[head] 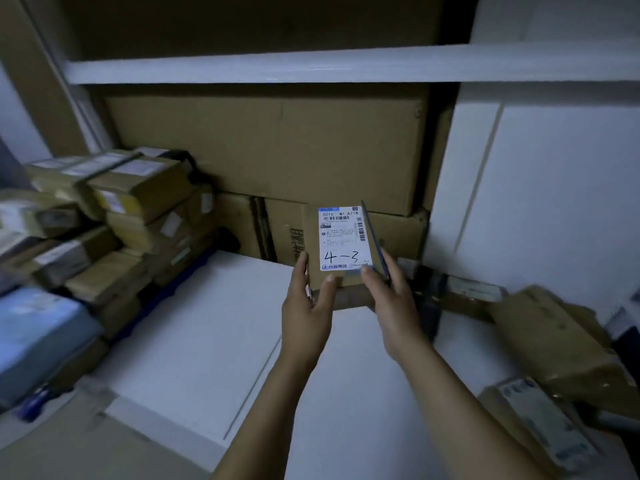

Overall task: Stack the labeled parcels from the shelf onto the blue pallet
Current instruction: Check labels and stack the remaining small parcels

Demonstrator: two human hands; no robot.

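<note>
Parcel (343, 242): was held upright, facing the camera — marked "4-3".
Left hand (304, 303): was clamped on its left edge.
Right hand (391, 296): was clamped on its right edge.

Matt brown cardboard parcel (341, 244), smooth white paper label (343, 239).

Dim, bluish indoor light; the parcel label (343, 239) is sharp at centre, while edges blur and wide-angle distortion bends the shelf (311, 69).
</note>
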